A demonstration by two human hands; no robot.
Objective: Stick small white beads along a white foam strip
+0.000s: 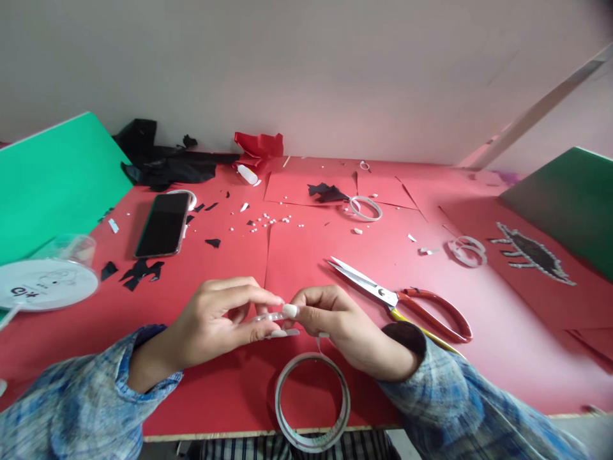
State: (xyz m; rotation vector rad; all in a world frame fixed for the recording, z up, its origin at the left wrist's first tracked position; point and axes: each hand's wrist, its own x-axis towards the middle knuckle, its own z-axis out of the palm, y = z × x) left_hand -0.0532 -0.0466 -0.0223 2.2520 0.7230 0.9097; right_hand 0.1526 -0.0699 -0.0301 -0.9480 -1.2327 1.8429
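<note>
Both hands meet low in the middle of the view over the red paper-covered table (479, 319). My left hand (218, 319) pinches one end of a short strip of clear tape (271, 317), fingers closed. My right hand (335, 326) pinches the other end with thumb and forefinger. From the right hand a thin strand runs down to a tape roll (312, 401) that hangs near the table's front edge. Red-handled scissors (407, 300) lie open just right of my right hand.
A black phone (163, 223) lies at left, with black paper scraps (141, 271) near it. A white lid (43, 284) and green board (52, 179) are at far left. Tape rings (365, 207) and small white beads lie further back. A beaded black shape (534, 252) lies at right.
</note>
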